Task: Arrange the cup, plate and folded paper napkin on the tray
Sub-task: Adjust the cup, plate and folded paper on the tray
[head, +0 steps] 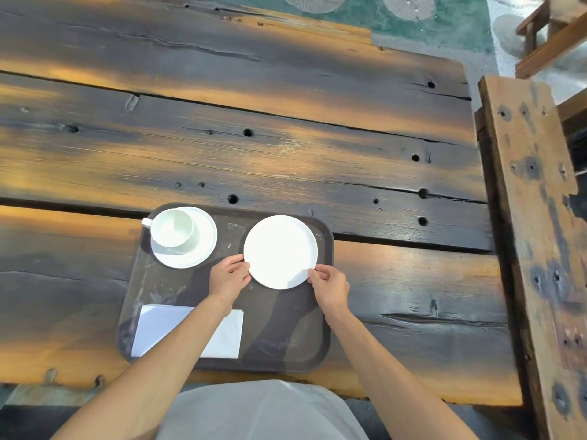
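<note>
One cup, two plates, one napkin.

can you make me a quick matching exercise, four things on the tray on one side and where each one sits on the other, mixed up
Things:
1. cup
2. plate
3. napkin
4. saucer

Places:
A. near left corner of the tray
B. far right, held at its near edge by both hands
C. under the cup
D. far left, on the saucer

Pairs: 1-D, 2-B, 3-A, 4-C

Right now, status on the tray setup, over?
Left hand and right hand both hold plate over tray. Cup and napkin placed. Nothing blocking.
</note>
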